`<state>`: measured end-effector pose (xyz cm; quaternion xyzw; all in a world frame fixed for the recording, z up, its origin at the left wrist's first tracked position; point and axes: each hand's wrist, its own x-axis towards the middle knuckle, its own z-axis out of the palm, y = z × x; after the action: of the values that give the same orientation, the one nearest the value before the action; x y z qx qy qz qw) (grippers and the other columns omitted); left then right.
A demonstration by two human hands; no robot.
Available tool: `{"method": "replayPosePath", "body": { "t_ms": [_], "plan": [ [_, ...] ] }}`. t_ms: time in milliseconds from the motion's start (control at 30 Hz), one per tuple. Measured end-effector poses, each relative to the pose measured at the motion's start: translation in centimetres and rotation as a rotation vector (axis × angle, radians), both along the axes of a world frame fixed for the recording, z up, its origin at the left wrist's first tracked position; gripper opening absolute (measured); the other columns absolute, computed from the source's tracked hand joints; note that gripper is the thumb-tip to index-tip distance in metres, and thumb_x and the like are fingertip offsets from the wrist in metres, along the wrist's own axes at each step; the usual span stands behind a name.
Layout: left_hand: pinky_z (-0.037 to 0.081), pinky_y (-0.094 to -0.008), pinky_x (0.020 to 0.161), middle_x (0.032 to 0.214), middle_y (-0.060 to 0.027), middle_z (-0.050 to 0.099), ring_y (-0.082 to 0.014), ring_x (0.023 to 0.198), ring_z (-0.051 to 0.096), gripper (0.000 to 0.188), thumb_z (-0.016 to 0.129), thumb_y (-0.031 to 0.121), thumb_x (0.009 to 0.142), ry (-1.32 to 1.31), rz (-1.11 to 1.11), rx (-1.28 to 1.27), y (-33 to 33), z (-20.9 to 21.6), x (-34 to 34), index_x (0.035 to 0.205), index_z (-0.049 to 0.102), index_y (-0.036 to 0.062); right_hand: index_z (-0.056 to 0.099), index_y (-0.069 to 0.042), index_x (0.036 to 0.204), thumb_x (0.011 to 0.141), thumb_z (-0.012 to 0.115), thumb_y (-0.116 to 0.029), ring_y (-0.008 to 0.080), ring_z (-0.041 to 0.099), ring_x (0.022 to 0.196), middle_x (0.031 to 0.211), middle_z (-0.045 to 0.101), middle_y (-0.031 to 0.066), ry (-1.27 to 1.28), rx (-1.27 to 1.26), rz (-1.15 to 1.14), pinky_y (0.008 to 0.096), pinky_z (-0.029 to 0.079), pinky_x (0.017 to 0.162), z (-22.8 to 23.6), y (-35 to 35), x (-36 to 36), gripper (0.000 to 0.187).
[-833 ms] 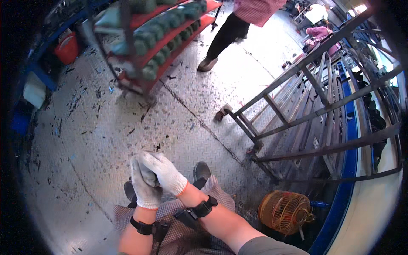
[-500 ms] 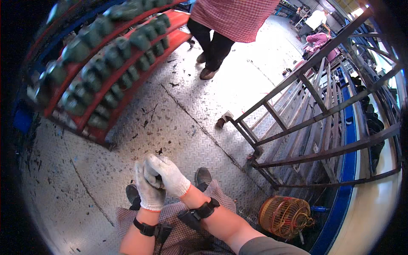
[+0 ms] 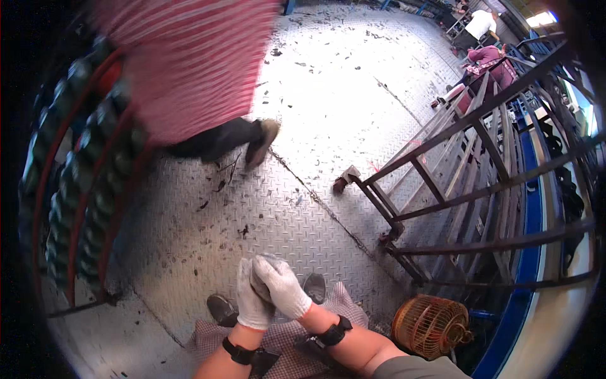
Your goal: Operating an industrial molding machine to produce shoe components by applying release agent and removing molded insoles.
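Both my hands wear white knit gloves with orange cuffs and are clasped together in front of my checked apron (image 3: pixel 211 338). My left hand (image 3: pixel 252 297) is upright, fingers drawn together. Across it lies my right hand (image 3: pixel 283 287), fingers curled over the left. The palms face each other, so whatever may be between them is hidden. Black bands (image 3: pixel 334 331) circle both wrists. Below the hands, my dark shoes (image 3: pixel 222 309) rest on the patterned metal floor (image 3: pixel 297 221).
At left, a red-framed rack (image 3: pixel 77 215) carries rows of dark green, rounded pieces. Beside it walks a person in a red checked garment (image 3: pixel 196 76), blurred. A metal frame rack (image 3: pixel 454 189) stands at right, with a bamboo cage (image 3: pixel 432 325) below. Other people (image 3: pixel 483 25) are farther back.
The checked-garment person has moved left and closer. The red rack now appears farther left and turned. My clasped hands sit slightly lower and to the right in view.
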<state>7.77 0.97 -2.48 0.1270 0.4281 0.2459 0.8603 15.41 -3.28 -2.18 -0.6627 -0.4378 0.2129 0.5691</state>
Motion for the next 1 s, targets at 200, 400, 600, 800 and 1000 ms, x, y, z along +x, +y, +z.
{"method": "replayPosePath", "body": {
  "t_ms": [200, 400, 600, 800, 1000],
  "plan": [
    [0.052, -0.0376, 0.092, 0.11, -0.0136, 0.07, -0.0235, 0.104, 0.066, 0.037, 0.056, 0.036, 0.099, 0.67, -0.427, 0.884, 3.4, -16.0, -5.6, 0.113, 0.067, 0.0036, 0.066, 0.005, 0.118, 0.103, 0.048, -0.037, 0.0337, 0.064, 0.109, 0.118, 0.068, 0.024, 0.674, -0.624, 0.088, 0.0402, 0.048, 0.095, -5.5, 3.8, 1.1, 0.048],
    [0.052, -0.0352, 0.094, 0.11, -0.0153, 0.072, -0.0247, 0.104, 0.068, 0.038, 0.068, 0.029, 0.089, 0.918, -0.691, 0.75, 11.1, 1.9, -8.7, 0.116, 0.067, 0.0024, 0.061, 0.004, 0.13, 0.099, 0.046, -0.05, 0.0389, 0.05, 0.133, 0.135, 0.059, 0.0275, 0.359, -1.062, -0.056, 0.0404, 0.038, 0.112, -6.3, -4.9, 8.5, 0.064],
    [0.051, -0.0441, 0.094, 0.11, -0.0205, 0.071, -0.0375, 0.108, 0.066, 0.041, 0.07, 0.039, 0.086, 1.228, -1.167, 0.768, 17.8, 15.2, -11.2, 0.11, 0.069, 0.0061, 0.062, 0.002, 0.129, 0.099, 0.044, -0.049, 0.0385, 0.05, 0.132, 0.135, 0.059, 0.0248, 0.252, -1.154, 0.068, 0.042, 0.038, 0.112, 8.8, -2.2, 15.6, 0.062],
    [0.049, -0.0449, 0.092, 0.11, -0.0235, 0.067, -0.0379, 0.108, 0.062, 0.035, 0.055, 0.032, 0.099, 1.066, -0.85, 1.007, 15.8, 18.9, -15.5, 0.114, 0.066, 0.0021, 0.063, 0.002, 0.127, 0.098, 0.041, -0.05, 0.0389, 0.053, 0.13, 0.134, 0.06, 0.0233, 0.37, -1.104, 0.106, 0.043, 0.04, 0.109, 14.1, 5.9, 27.9, 0.063],
    [0.05, -0.0439, 0.094, 0.12, -0.0224, 0.066, -0.0359, 0.111, 0.063, 0.039, 0.056, 0.037, 0.098, 1.291, -1.065, 0.993, 29.2, 20.8, -1.7, 0.118, 0.066, 0.0051, 0.065, 0.002, 0.123, 0.095, 0.043, -0.054, 0.0405, 0.055, 0.127, 0.13, 0.062, 0.0254, 0.05, -1.316, 0.23, 0.044, 0.042, 0.108, 12.5, 15.2, 39.4, 0.066]
  ]
}}
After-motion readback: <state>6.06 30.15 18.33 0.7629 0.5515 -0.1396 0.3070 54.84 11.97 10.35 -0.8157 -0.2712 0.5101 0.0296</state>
